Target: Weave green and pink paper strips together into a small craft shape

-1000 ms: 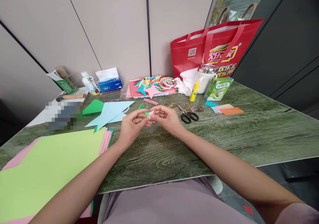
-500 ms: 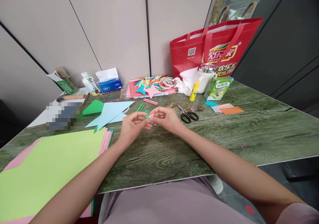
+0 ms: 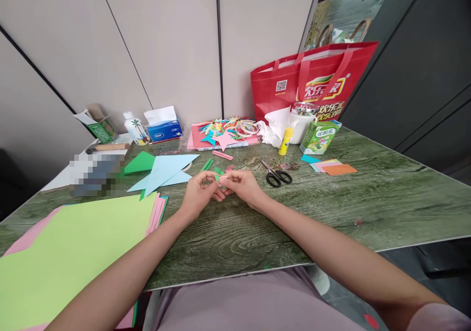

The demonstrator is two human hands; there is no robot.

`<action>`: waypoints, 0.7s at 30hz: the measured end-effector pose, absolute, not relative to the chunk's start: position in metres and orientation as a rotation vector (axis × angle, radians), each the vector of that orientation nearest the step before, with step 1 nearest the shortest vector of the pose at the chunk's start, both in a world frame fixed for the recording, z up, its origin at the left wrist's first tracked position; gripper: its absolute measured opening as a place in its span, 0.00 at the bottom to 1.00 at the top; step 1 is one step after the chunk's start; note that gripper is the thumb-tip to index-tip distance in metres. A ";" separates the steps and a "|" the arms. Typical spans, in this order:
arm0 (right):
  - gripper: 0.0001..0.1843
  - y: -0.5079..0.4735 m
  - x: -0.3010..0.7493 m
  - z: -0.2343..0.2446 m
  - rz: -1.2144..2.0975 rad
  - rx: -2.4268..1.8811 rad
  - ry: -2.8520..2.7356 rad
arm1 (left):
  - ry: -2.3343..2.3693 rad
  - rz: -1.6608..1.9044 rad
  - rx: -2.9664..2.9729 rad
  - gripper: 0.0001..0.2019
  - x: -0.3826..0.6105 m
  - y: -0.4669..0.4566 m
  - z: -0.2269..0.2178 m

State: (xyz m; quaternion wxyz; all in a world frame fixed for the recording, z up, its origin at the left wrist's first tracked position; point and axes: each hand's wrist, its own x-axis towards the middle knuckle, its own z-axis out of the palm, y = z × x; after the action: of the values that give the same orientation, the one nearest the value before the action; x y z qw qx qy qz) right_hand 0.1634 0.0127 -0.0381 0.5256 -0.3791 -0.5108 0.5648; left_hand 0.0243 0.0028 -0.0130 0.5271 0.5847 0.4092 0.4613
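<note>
The left hand (image 3: 196,193) and right hand (image 3: 245,186) pinch a small green paper piece (image 3: 217,178) between nearly closed fingers, left of the scissors (image 3: 276,172) on the surface (image 3: 312,201), and uneven squeezing could crease it.

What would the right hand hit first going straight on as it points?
Past the small paper piece between its fingertips, the right hand would probably meet the left hand; they look very close, though exact depth is unclear.

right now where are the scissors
In the head view, the scissors lie on the table just beyond the right hand, to its right, on the near side of the yellow glue stick.
</note>
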 end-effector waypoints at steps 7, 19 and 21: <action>0.18 0.012 0.161 -0.035 1.360 -0.970 -1.176 | 1.115 1.176 1.542 0.09 0.020 0.008 -0.016; 0.20 0.011 0.160 -0.031 1.195 -1.022 -1.373 | 1.379 1.036 2.273 0.12 0.005 0.024 -0.032; 0.19 0.005 0.156 -0.029 1.177 -0.995 -1.436 | 1.392 0.931 2.375 0.13 0.007 0.022 -0.034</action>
State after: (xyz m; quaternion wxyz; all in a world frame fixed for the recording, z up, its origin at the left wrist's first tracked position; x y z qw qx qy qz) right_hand 0.1559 0.0055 -0.0292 0.4947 -0.4103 -0.5925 0.4856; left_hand 0.0066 0.0218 -0.0342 0.1175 0.8116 0.4758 0.3180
